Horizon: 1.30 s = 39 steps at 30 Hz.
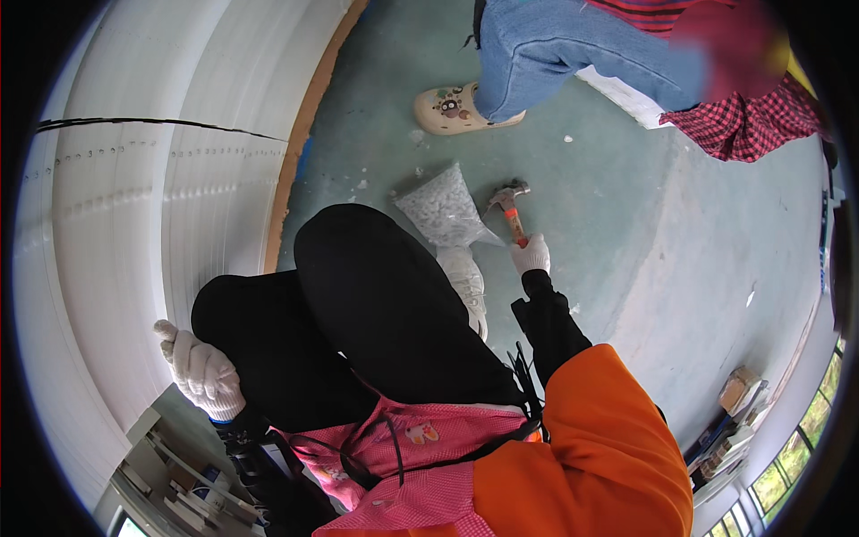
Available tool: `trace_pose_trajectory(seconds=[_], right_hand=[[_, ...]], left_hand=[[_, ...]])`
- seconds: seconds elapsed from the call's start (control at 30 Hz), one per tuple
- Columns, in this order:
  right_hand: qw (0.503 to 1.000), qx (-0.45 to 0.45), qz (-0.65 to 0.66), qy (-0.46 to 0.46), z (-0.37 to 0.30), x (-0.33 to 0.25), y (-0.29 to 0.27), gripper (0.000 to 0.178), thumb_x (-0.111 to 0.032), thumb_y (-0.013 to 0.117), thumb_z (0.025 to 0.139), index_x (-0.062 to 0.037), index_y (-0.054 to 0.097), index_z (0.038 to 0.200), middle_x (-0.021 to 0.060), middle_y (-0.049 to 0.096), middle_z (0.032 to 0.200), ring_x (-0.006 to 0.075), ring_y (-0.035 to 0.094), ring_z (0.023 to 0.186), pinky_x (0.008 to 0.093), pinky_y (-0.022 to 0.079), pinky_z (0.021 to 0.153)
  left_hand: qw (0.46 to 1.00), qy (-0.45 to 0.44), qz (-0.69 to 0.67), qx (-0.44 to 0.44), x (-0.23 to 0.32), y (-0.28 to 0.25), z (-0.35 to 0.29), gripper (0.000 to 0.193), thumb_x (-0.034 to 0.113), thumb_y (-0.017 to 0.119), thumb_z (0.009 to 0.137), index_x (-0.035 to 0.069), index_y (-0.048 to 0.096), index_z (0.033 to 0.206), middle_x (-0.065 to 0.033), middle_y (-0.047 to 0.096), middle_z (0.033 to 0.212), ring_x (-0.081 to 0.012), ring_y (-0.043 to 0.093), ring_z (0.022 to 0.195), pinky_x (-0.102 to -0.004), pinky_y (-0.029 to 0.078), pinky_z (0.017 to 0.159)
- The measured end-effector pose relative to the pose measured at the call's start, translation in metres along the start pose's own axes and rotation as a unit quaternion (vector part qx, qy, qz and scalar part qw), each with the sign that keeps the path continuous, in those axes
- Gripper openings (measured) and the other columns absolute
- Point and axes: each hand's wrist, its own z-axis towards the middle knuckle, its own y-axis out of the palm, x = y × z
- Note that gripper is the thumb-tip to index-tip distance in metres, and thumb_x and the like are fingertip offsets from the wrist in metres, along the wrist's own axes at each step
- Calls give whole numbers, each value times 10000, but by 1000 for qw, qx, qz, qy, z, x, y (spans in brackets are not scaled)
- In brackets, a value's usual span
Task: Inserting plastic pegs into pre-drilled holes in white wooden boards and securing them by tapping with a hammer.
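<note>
Grey-green floor (586, 206) lies beside white panels (107, 233), cut off leftward; the right hand (532, 255) clasps a claw hammer (513, 217) beside a clear plastic bag (440, 208); the left hand (204, 370) curls, its grip unclear.

Bright paned windows (793, 465) flank a scuffed grey-green floor (591, 210).

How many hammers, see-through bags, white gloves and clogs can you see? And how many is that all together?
Metal claw hammer with an orange-marked handle: 1
Clear plastic bag of small white pieces: 1
White knitted gloves: 2
Beige decorated clog: 1
Total: 5
</note>
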Motion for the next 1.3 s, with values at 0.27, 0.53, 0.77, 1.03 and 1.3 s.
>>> trace_pose_trajectory(seconds=[0.27,0.53,0.77,1.03,1.3], right_hand=[[979,74,161,-100,-56,-34,-74,407,-358,661,829,14,544,943,210,613,743,395,633,737,466,485,680],[910,56,269,-310,-156,-83,-180,287,-259,556,941,8,494,857,86,440,646,161,428,593,353,399,562],[621,-103,563,-536,-288,-257,-256,144,-126,463,972,3,513,1012,16,482,651,81,448,533,234,365,499],[454,-100,637,-615,-360,-414,-260,307,-332,439,995,-29,478,1014,31,453,592,99,409,444,253,347,424],[531,-177,574,-598,-314,-491,-234,294,-329,409,986,-57,507,932,-19,438,612,65,398,485,233,319,441]], left_hand=[[996,58,57,28,-7,17,25,228,170,328,1061,-12,453,1116,-38,432,612,-127,379,396,-264,351,352],[910,49,369,180,-46,54,4,312,358,510,1010,60,593,968,71,333,572,-44,292,427,-215,202,373],[366,157,917,-2,-18,62,-17,173,200,591,909,49,670,938,-149,684,894,-351,664,824,-390,537,738],[325,210,921,-46,-3,45,-11,139,198,608,883,76,672,898,-118,677,841,-319,665,756,-403,538,671],[370,167,913,-51,12,35,-14,192,257,569,925,89,653,961,-113,672,879,-329,655,776,-418,533,696]])
